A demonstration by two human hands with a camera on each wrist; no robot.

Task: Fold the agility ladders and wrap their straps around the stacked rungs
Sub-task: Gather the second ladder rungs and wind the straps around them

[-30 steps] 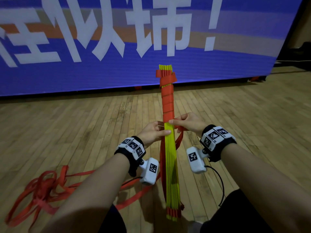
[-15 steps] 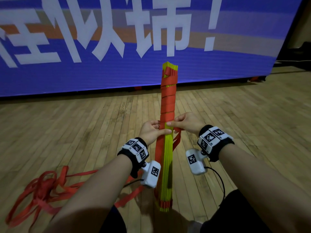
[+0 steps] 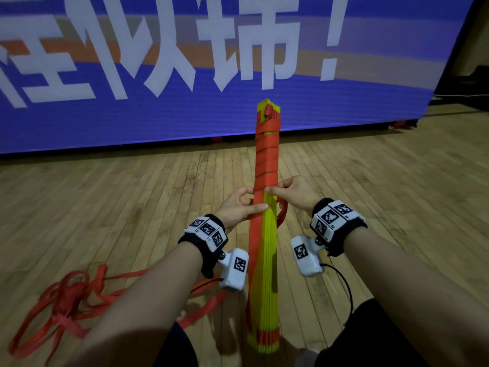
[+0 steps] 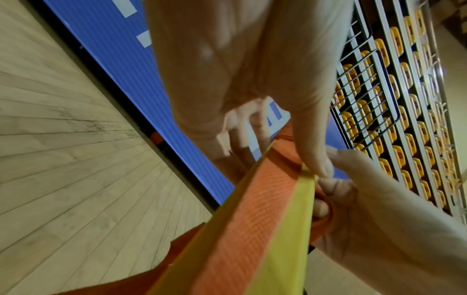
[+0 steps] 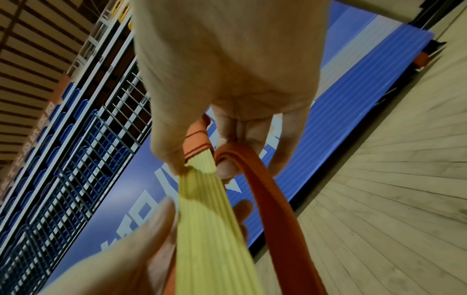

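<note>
A stack of yellow rungs [image 3: 266, 274] stands nearly upright in front of me, its lower end close to the floor. A red strap [image 3: 267, 154] is wound in coils round its upper half. My left hand [image 3: 255, 201] grips the stack just under the coils, thumb [image 4: 313, 155] laid across the rung edges [image 4: 285, 239]. My right hand [image 3: 274, 197] pinches the stack from the other side, thumb [image 5: 171, 157] at the lowest coil and fingers hooked in a loop of red strap [image 5: 255, 171]. A straight run of strap [image 4: 242, 229] lies along the stack's left face.
Loose red strap [image 3: 63, 300] lies tangled on the wooden floor [image 3: 383, 207] at my lower left and trails towards the stack. A big blue banner [image 3: 105, 115] with white characters closes off the far side. Rows of seats [image 4: 404, 99] rise behind.
The stack has turned about its long axis in my hands, so its strap-covered side now faces left. Its lower end shifted left, then back. Both hands kept their hold.
</note>
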